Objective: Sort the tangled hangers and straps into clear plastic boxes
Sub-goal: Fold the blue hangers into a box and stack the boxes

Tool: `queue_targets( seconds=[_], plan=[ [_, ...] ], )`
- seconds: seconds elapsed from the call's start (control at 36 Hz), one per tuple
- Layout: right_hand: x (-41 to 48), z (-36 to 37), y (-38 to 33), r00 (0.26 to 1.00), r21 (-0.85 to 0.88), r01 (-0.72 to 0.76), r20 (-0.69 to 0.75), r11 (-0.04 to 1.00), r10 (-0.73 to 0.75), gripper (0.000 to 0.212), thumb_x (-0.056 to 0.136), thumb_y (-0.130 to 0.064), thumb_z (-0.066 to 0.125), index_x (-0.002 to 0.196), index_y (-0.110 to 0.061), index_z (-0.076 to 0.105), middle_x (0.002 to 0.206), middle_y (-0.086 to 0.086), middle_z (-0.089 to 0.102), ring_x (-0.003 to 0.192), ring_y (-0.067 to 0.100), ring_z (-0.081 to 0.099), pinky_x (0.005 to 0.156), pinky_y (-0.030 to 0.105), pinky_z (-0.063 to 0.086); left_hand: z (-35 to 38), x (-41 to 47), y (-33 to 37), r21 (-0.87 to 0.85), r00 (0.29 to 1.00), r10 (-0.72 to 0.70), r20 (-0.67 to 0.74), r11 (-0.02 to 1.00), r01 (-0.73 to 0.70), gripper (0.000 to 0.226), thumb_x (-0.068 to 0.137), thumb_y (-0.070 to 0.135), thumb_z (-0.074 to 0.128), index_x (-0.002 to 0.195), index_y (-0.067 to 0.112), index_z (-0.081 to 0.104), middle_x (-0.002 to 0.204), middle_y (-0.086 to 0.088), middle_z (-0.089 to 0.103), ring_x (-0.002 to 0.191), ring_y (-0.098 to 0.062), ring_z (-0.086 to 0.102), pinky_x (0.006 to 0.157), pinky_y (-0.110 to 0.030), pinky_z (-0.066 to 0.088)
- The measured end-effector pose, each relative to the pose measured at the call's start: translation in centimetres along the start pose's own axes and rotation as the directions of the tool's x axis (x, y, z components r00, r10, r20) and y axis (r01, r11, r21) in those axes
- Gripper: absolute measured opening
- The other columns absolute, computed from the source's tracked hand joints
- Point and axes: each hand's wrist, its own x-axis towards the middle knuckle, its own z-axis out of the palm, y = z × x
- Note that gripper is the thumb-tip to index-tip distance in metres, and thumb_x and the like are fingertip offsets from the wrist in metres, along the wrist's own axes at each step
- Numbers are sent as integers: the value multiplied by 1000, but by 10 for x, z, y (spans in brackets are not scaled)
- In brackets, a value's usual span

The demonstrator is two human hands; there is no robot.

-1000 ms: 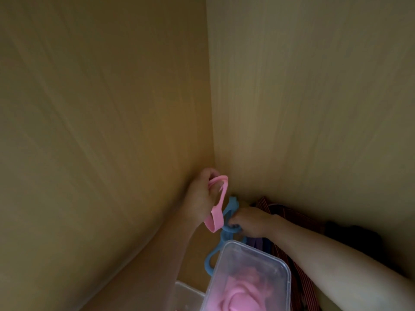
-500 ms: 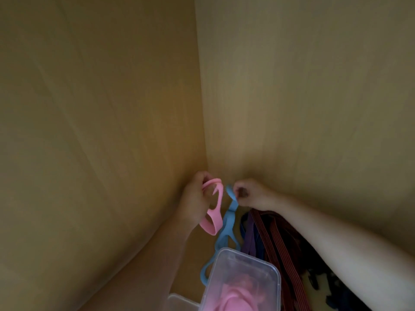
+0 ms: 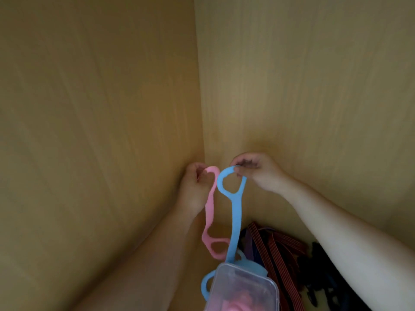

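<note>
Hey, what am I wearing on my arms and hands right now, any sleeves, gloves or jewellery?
Nothing that shows. The left hand and right hand are bare: no gloves, and no rings that the dim picture lets me see. The left forearm and right forearm are uncovered to the frame edge, with no sleeve, watch or bracelet.

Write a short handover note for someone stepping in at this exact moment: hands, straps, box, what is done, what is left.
Left hand holds the pink strap by its top loop. Right hand pinches the blue strap by its top loop. Both straps hang down and overlap near the bottom; whether hooked together, cannot tell. Clear box below already holds pink items. Left: box these two, then the striped straps piled at right.
</note>
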Motion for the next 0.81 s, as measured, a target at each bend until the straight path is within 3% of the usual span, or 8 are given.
queue_targets(
  seconds=[0.11,0.22,0.31,0.39,0.47,0.58,0.67,0.81],
  plan=[
    [5,17,-6,1000,13,20,-10,1000,-20,34,87,14,58,76,-17,65,60,-11,66,58,-5,57,59,11,43,4,-1,15,-158,999,-32,0,987,32,14,100,15,45,108,12,56,91,-1,68,71,-5,62,61,-18,46],
    [9,27,-2,998,11,37,-58,999,-36,26,87,13,59,79,-11,66,66,-2,63,54,-3,55,52,12,41,3,-8,19,-263,997,21,72,965,-1,20,92,17,63,107,8,54,88,-2,64,66,1,61,57,-14,47],
    [8,31,10,999,8,2,-33,1000,-2,26,87,11,60,80,-14,65,66,1,62,52,-1,54,49,15,44,1,-13,10,-137,992,51,119,990,-34,42,69,20,73,105,12,52,90,-2,64,75,-7,61,65,-22,49],
    [2,36,30,999,10,-53,2,999,53,28,85,14,62,82,-15,64,63,-12,67,58,-4,59,56,13,48,-1,-18,-6,-29,995,81,63,996,-79,20,86,7,64,95,20,52,87,2,62,76,-5,58,71,-22,47],
    [-6,37,45,995,-5,-98,-14,995,98,25,82,15,64,94,-7,65,66,-11,66,61,-8,59,64,8,45,-4,-20,-22,20,994,100,30,995,-101,26,90,1,56,91,27,51,90,3,63,78,-4,59,68,-17,48],
    [-20,31,63,980,-237,-149,91,960,175,9,83,-1,72,89,-8,70,70,-8,61,58,-6,53,63,14,41,-3,-24,-38,53,995,90,50,994,-93,19,92,5,56,105,18,51,100,-3,63,85,-10,59,73,-16,47],
    [-35,26,80,893,-517,-179,272,837,358,5,82,-16,76,84,-17,72,71,-13,61,62,-3,52,65,18,41,-3,-28,-43,24,994,85,61,996,-87,17,92,9,56,106,17,50,97,2,60,81,-5,58,67,-10,46],
    [-54,33,94,881,-588,-157,279,794,381,12,80,-15,78,88,-8,74,71,-13,61,59,-10,53,61,9,40,-2,-28,-45,32,996,61,62,998,-63,19,93,8,57,109,16,50,100,-1,60,84,-7,58,69,-10,47]
  ],
)
